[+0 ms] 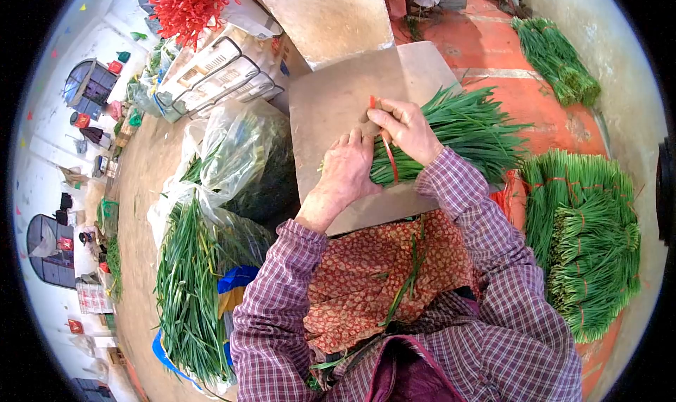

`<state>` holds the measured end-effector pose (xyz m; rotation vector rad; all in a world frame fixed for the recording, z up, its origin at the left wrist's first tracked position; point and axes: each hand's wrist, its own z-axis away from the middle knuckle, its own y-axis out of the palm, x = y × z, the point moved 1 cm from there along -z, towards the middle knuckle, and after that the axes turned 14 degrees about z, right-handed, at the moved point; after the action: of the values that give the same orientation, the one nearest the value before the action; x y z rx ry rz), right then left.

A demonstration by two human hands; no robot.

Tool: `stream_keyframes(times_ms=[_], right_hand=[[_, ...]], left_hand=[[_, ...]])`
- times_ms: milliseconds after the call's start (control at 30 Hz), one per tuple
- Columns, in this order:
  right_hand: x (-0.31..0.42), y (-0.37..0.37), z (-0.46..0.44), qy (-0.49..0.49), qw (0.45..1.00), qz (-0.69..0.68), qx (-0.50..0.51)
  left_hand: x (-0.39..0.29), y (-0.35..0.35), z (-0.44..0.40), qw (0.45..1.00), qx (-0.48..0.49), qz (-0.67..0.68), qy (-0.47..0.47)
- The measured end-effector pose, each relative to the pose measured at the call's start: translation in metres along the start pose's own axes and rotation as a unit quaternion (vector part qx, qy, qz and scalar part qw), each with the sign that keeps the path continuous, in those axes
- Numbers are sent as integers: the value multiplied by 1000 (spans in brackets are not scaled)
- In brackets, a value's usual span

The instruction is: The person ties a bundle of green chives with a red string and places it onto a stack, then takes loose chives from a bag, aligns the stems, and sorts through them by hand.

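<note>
A bundle of long green leafy stalks [465, 136] lies on a brown board [327, 92] in front of me, leaf tips toward the right. A thin red tie [391, 159] runs across the bundle near its left end. My left hand [346, 164] rests at that left end, fingers together, pressing on the stalks. My right hand [408, 129] is closed in a pinch on the red tie, whose upper end sticks up above the fingers. The stalk ends under my left hand are mostly hidden.
Tied green bundles [588, 240] are stacked at the right, with another bundle [560, 60] at the upper right. Loose stalks [186, 282] and a clear plastic bag [243, 145] stand at the left. Red ties [186, 11] hang at the upper left beside a wire rack [218, 82].
</note>
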<state>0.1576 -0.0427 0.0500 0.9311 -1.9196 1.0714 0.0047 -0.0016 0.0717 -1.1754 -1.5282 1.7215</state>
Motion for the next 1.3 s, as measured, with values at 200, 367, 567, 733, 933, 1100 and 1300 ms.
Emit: stream_keyframes(times_ms=[200, 367, 567, 733, 933, 1100, 1300], right_hand=[[-24, 2, -6, 137, 954, -262, 40], [-21, 2, -5, 118, 979, -161, 44], [-25, 7, -7, 128, 971, -198, 38], [-26, 6, -6, 126, 971, -200, 38], [-27, 8, -5, 115, 973, -194, 45], [-28, 6, -6, 130, 975, -173, 46], [-28, 8, -6, 113, 980, -159, 34]], left_hand=[[2, 8, 0, 996, -68, -48, 44], [0, -30, 32, 962, -244, 86, 87], [-27, -11, 73, 937, -310, 155, 34], [-32, 10, 69, 940, -328, 95, 14], [-29, 27, 63, 940, -335, 57, 22], [-33, 20, 54, 936, -343, 75, 38], [-38, 19, 43, 940, -334, 66, 4]])
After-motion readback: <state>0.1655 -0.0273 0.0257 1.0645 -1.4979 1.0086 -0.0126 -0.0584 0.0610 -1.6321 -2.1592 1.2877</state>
